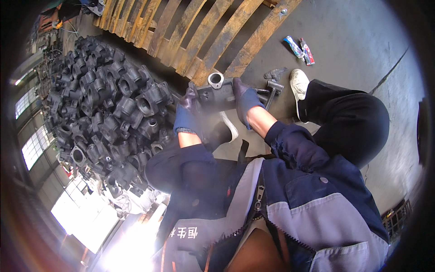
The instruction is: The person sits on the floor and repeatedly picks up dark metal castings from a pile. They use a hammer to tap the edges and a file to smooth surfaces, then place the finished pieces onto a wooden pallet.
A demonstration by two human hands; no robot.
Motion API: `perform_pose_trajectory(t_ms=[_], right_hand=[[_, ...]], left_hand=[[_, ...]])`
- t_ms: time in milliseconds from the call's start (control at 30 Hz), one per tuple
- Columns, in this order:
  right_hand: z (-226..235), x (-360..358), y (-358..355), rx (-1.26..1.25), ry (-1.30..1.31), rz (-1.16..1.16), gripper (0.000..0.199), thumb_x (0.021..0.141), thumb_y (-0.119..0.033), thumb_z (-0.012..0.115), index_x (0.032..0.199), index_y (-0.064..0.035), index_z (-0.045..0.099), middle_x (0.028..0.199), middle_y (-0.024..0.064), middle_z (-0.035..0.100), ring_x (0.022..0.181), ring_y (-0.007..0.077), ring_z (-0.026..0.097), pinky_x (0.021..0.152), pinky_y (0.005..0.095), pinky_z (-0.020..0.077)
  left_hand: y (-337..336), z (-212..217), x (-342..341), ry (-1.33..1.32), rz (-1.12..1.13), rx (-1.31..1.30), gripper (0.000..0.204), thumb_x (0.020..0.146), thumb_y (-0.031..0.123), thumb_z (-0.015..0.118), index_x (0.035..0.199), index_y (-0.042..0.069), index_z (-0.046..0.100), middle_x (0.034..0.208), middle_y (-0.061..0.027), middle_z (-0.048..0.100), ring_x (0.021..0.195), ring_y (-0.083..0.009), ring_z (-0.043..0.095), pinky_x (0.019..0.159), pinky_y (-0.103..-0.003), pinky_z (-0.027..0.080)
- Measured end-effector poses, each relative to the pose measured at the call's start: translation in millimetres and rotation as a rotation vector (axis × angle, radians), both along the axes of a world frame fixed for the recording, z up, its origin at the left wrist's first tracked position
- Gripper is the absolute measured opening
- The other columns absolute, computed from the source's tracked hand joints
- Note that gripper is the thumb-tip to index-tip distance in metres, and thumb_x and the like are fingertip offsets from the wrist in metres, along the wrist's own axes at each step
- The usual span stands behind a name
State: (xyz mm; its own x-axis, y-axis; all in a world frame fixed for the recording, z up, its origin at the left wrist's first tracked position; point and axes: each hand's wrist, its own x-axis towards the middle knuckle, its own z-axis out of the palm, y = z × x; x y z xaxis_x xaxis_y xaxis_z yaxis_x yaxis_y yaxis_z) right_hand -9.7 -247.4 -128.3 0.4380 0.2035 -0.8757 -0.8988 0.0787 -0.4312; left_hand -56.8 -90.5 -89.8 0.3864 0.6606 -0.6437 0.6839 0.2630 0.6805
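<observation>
Currently, left hand (188, 109) and right hand (244, 97) clasp dark casting (219, 95) between them; casting heap (104, 104) leftward, hammer (275, 85) just right.

Matt dark metal casting (222, 96), dull metal parts (106, 104) alongside, rough wooden pallet (262, 40), matt cloth jacket (312, 213).

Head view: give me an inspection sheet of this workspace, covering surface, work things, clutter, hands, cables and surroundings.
Surface: grey floor, dark line at right, crack or joint unclear.
Work things: dark metal casting between the hands, round opening at its far edge; large heap of similar castings at left.
Clutter: hammer right of the casting; blue-white packet and red-white packet beyond.
Hands: left hand and right hand, gloved, gripping opposite ends of the casting.
Cables: nothing clearly seen.
Surroundings: wooden pallet beyond; bright windows at far left.
</observation>
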Motion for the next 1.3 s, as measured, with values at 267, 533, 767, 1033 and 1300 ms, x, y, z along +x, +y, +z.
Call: perform_pose_trajectory(t_ms=[267, 533, 767, 1033, 1300], right_hand=[[-54, 0, 10, 0.322, -0.057, -0.218, 0.033, 0.096, -0.031, 0.047, 0.101, -0.0023, 0.063, 0.092, 0.0033, 0.065, 0.081, 0.0138, 0.054, 0.078, 0.0286, 0.0426], [-55, 35, -21, -0.056, 0.027, -0.228, 0.032, 0.087, -0.031, 0.046, 0.101, -0.0074, 0.063, 0.087, 0.0082, 0.068, 0.076, 0.0196, 0.062, 0.066, 0.0342, 0.0416], [-88, 30, -17, -0.002, -0.026, -0.269, 0.029, 0.087, -0.021, 0.047, 0.095, 0.0028, 0.061, 0.081, 0.0149, 0.064, 0.068, 0.0236, 0.064, 0.059, 0.0355, 0.0483], [-67, 46, -35, -0.042, 0.013, -0.112, 0.026, 0.089, -0.018, 0.051, 0.103, -0.0052, 0.069, 0.086, 0.0112, 0.070, 0.067, 0.0217, 0.065, 0.064, 0.0330, 0.0498], [-89, 52, -56, -0.062, 0.163, -0.012, 0.028, 0.096, -0.025, 0.041, 0.117, -0.0136, 0.056, 0.105, 0.0052, 0.068, 0.092, 0.0202, 0.064, 0.075, 0.0382, 0.0417]], left_hand=[[-1, -16, -2, -0.335, -0.014, 0.160, 0.026, 0.092, 0.020, 0.053, 0.096, -0.004, 0.062, 0.079, -0.0038, 0.061, 0.071, -0.0132, 0.057, 0.061, -0.028, 0.045], [1, -55, 17, -0.589, -0.290, -0.197, 0.024, 0.095, 0.019, 0.053, 0.110, 0.000, 0.057, 0.092, -0.0070, 0.060, 0.075, -0.0120, 0.055, 0.063, -0.024, 0.045], [-2, -66, -24, -0.414, -0.411, -0.157, 0.028, 0.085, 0.002, 0.057, 0.112, -0.003, 0.055, 0.099, -0.0099, 0.063, 0.088, -0.0146, 0.057, 0.076, -0.027, 0.048], [-17, -39, -5, -0.377, -0.590, 0.203, 0.043, 0.081, 0.008, 0.063, 0.121, -0.002, 0.052, 0.110, -0.0100, 0.062, 0.100, -0.0156, 0.057, 0.086, -0.028, 0.047], [-63, -59, 36, 0.268, -0.303, 0.536, 0.076, 0.073, 0.041, 0.069, 0.129, -0.005, 0.045, 0.117, -0.0234, 0.060, 0.106, -0.0336, 0.060, 0.094, -0.038, 0.046]])
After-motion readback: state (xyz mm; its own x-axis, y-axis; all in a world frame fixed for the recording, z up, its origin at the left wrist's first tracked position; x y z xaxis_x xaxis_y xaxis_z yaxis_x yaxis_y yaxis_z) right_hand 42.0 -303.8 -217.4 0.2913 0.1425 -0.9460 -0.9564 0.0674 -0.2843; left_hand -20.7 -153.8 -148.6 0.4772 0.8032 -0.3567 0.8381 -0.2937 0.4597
